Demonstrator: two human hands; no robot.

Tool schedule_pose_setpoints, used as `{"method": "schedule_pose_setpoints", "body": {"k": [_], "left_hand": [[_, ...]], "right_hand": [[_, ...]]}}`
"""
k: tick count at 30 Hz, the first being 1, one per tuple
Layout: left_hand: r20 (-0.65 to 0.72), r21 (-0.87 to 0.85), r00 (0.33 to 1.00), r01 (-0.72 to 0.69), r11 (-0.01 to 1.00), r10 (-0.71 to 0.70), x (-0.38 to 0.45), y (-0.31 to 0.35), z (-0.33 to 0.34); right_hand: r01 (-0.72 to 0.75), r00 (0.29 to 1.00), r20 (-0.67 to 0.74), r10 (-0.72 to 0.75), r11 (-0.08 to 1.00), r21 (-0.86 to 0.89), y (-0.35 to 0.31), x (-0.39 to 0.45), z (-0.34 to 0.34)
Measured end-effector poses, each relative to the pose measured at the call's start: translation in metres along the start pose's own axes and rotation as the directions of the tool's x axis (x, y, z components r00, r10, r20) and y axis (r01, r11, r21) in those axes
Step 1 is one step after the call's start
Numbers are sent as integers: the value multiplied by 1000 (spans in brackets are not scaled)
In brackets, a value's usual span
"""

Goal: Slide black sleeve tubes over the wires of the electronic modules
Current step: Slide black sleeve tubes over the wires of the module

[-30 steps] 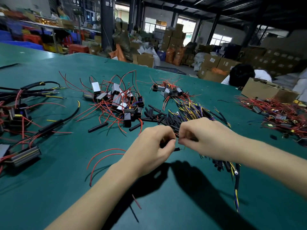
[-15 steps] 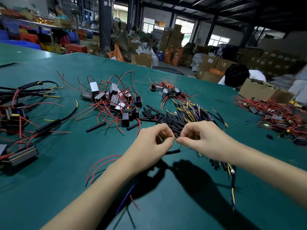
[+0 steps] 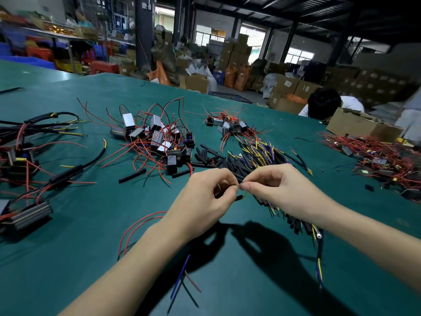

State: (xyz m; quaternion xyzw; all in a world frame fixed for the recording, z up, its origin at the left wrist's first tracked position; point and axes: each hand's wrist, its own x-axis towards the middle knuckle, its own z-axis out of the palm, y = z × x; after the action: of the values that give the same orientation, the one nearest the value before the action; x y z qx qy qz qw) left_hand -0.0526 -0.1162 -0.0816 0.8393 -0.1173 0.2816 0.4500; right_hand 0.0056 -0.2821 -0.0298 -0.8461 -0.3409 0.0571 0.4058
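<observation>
**Hands meet over a sleeve tube at the green table**

Both hands are raised just above the green table point(image 3: 68, 258), fingertips touching at the centre of the view. The left hand point(image 3: 200, 206) curls its fingers around a short black sleeve tube point(image 3: 239, 197), whose end pokes out below the thumb. The right hand point(image 3: 280, 192) pinches a thin wire end between thumb and forefinger, right at the mouth of that tube; the wire itself is too small to make out beyond a hint of yellow. Red wires point(image 3: 141, 224) loop out from under the left wrist, and blue, red and black wire ends point(image 3: 182, 277) trail below the left forearm.

Just beyond the hands lies a heap of loose black sleeve tubes point(image 3: 209, 158), mixed on its right side with a bundle of yellow, blue and black wires point(image 3: 264, 151). Left of that heap sits a pile of electronic modules point(image 3: 159, 137) with red leads, and a smaller cluster of modules point(image 3: 227, 126) lies farther back. One single sleeve tube point(image 3: 132, 175) lies apart on the cloth. Finished harnesses with larger modules point(image 3: 27, 213) occupy the left edge. At the far right are another tangle of red-wired parts point(image 3: 376, 160), a cardboard box point(image 3: 360, 126), and a person point(image 3: 325, 106) bent low behind the table.
</observation>
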Motion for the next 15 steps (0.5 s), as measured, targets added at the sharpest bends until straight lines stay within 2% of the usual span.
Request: {"method": "schedule_pose_setpoints", "body": {"k": [4, 7, 9, 11, 13, 14, 15], "left_hand": [[30, -4, 1000, -9, 1000, 9, 0, 3, 0], [114, -260, 983, 167, 951, -142, 5, 5, -3], [246, -438, 933, 349, 828, -264, 10, 4, -8], [382, -498, 866, 488, 717, -324, 12, 4, -12], [446, -472, 827, 541, 696, -341, 11, 4, -12], [444, -462, 828, 539, 704, -342, 9, 4, -11], [422, -466, 840, 523, 714, -340, 9, 3, -10]], "right_hand": [[97, 995, 28, -97, 995, 8, 2, -1, -1], [306, 945, -60, -321, 936, -174, 6, -3, 1], [442, 859, -88, -504, 817, -369, 9, -5, 2], [519, 762, -35, -647, 642, -565, 13, -6, 0], [559, 666, 89, -741, 418, -716, 16, -5, -6], [560, 652, 126, -747, 363, -745, 17, -4, -9], [556, 669, 133, -732, 373, -742, 16, -4, -11]]}}
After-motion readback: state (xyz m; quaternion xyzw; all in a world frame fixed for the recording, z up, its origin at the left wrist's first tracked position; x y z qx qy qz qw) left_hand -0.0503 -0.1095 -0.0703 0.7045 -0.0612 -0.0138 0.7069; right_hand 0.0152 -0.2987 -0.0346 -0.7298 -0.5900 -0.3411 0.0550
